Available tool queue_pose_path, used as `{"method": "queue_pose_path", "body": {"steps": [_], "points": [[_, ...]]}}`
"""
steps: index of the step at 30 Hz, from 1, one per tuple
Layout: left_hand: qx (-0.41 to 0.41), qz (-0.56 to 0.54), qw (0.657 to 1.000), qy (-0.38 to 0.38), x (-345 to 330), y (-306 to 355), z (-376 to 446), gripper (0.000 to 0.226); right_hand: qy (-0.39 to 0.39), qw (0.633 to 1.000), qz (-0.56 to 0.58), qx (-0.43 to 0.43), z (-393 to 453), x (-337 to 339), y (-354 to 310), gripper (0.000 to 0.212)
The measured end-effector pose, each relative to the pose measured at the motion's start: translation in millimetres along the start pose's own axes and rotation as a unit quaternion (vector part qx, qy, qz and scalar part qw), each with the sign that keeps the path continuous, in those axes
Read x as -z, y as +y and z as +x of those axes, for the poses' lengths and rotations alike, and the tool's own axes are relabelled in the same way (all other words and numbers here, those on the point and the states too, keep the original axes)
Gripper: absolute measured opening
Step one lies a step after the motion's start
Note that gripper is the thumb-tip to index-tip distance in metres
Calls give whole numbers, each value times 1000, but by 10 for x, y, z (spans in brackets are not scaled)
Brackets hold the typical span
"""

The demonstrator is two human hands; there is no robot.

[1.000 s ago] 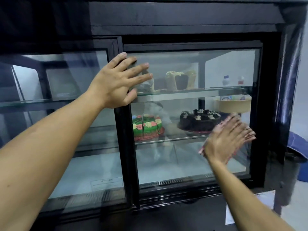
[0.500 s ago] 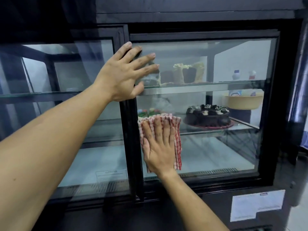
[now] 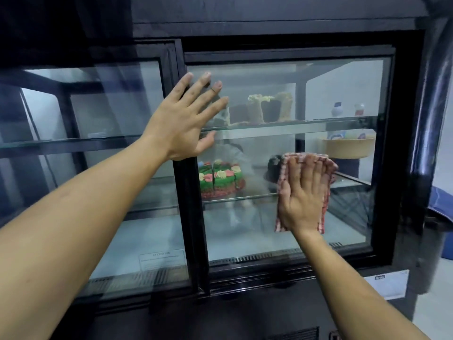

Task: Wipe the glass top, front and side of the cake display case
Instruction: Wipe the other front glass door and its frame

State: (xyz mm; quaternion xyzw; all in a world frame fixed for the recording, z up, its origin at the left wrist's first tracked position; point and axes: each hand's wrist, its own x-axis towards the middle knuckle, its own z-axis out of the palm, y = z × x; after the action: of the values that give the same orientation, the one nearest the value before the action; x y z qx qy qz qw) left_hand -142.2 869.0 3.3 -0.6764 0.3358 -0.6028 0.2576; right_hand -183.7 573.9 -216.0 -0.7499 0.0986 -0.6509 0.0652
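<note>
- The cake display case [image 3: 407, 148], black-framed, is filling the view with two sliding glass doors; the right door [image 3: 282, 94] is the pane being wiped, so the front-glass step looks to be the one in hand, and neither the top nor the side shows any sign of being worked on here.
- One left door [image 3: 110, 168] is sitting just left of the black centre post [image 3: 188, 217] and is not being touched by the cloth.
- The left hand [image 3: 182, 123] is spreading its fingers flat and apart, bracing across the centre post and onto the upper part of the right door, gripping nothing.
- The right hand [image 3: 302, 200] is pressing flat with fingers straight and close together on one red-and-white checked cloth [image 3: 282, 182], pinning it against the lower middle of the right door.
- The next move is likely calling for steady palm pressure while sweeping the cloth across to the door's right edge and up over the untouched upper glass.
- Behind the right door, one green cake with pink rosettes [image 3: 220, 177] is standing left of the cloth; a dark cake [image 3: 273, 168] is showing partly behind it.
- One cut cake [image 3: 267, 109] is sitting on the upper shelf.
- Two bottles [image 3: 337, 110] are standing at the upper shelf's right end.
</note>
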Motion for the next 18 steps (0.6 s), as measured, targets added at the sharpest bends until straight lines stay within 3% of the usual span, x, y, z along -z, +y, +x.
{"method": "queue_pose_path", "body": {"steps": [2,3,4,5,7,9,13,15,18], "points": [[-43,-12,999,5,-1,-10,25,73,17,979,29,-200,-275,32,155,65],[-75,-17,997,6,-13,-12,44,69,17,963,28,-267,-445,38,51,67],[-103,-22,994,6,-26,-14,64,67,13,962,12,-273,-609,28,-132,68],[-121,-24,992,3,-31,-19,85,66,-11,974,-1,-224,-776,-15,-365,69],[-124,-22,992,-5,-36,8,91,66,-94,995,17,-7,-1025,-111,-854,70],[-121,-12,993,-10,-32,25,74,68,-107,982,23,155,-979,-180,-1175,68],[-119,-14,993,-8,-46,33,66,69,-45,971,11,234,-210,-94,-835,61],[-114,-18,993,-5,-57,42,70,68,-12,988,-14,154,115,-15,-313,61],[-110,-19,994,0,-56,51,62,68,10,994,6,-112,31,50,308,62]]}}
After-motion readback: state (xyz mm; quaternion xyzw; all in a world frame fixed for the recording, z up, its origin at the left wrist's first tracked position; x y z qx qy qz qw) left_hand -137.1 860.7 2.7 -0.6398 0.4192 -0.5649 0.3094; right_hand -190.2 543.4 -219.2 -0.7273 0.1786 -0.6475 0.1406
